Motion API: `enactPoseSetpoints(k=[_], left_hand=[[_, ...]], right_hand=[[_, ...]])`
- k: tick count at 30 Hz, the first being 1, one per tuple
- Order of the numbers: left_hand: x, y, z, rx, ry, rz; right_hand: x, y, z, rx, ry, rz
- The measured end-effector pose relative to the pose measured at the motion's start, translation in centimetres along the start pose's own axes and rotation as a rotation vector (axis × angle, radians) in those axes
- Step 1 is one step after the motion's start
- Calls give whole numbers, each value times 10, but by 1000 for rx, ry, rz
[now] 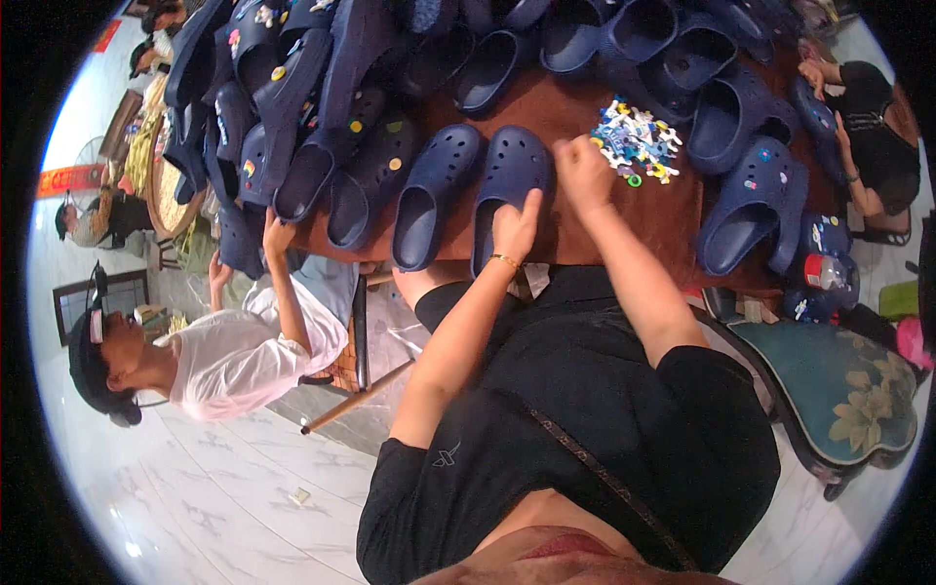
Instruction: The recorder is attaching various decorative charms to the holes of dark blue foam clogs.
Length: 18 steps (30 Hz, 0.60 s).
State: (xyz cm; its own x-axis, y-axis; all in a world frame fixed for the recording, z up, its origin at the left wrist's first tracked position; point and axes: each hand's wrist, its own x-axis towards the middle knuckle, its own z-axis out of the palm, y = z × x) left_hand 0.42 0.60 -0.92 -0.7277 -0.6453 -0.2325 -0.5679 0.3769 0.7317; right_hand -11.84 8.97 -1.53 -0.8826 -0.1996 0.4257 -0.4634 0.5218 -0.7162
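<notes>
My left hand (515, 229) grips a navy foam clog (517, 156), fingers inside its opening and thumb along the right side. The clog lies toe away from me, with bare holes across its top. Just right of its toe, my right hand (583, 175) is closed, its fingertips pressed together; whatever they pinch is hidden. Beside that hand sits a pile of small colourful shoe charms (639, 141), mostly white, blue and yellow. A second plain navy clog (439, 190) lies left of the held one.
Many navy clogs, some with charms, crowd the back and left of the brown-covered table (648, 224). A charm-decorated clog (756, 205) lies at the right. A person in white (253, 341) handles a clog at the left; another in black (868, 127) sits right. A padded chair (829, 380) stands behind right.
</notes>
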Motion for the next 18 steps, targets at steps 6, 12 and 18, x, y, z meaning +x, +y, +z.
enactPoseSetpoints(k=[6,12,18], left_hand=[[-21,-7,-28,-27,-85,223],[-44,-18,-76,-183,310,372],[-18,-55,-111,-62,507,217]], right_hand=[[67,33,-42,-304,209,-209],[16,-4,-44,184,-190,-42],[-31,-63,-36,-184,-703,-57]])
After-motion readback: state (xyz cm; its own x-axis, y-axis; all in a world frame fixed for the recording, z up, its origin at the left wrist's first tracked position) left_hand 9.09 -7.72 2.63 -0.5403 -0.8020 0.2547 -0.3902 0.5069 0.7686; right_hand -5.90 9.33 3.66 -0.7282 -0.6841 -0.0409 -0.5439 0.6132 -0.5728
